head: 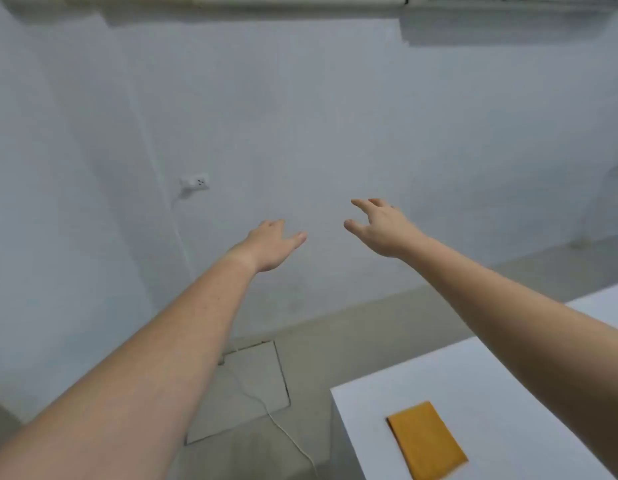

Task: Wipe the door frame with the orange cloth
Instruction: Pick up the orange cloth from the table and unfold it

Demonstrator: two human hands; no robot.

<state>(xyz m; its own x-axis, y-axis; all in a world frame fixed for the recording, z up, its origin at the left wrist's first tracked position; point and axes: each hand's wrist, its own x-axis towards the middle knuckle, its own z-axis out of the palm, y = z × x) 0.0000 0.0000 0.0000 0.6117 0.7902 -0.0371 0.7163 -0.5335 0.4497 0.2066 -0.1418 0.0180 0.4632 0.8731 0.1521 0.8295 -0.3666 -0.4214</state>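
Note:
An orange cloth (427, 441), folded flat into a rectangle, lies on a white table (508, 393) at the lower right. Both my arms are stretched out toward a pale wall, well above and beyond the cloth. My left hand (271, 244) is held out with fingers apart and holds nothing. My right hand (380, 225) is also spread, palm down, and is empty. Neither hand touches the cloth. No door frame is visible in this view.
A wall socket (196, 182) with a white plug sits on the wall at left; its white cable (276, 420) runs down and across the floor. A square floor hatch (245, 382) lies below my left arm. A ledge (266, 0) runs along the top.

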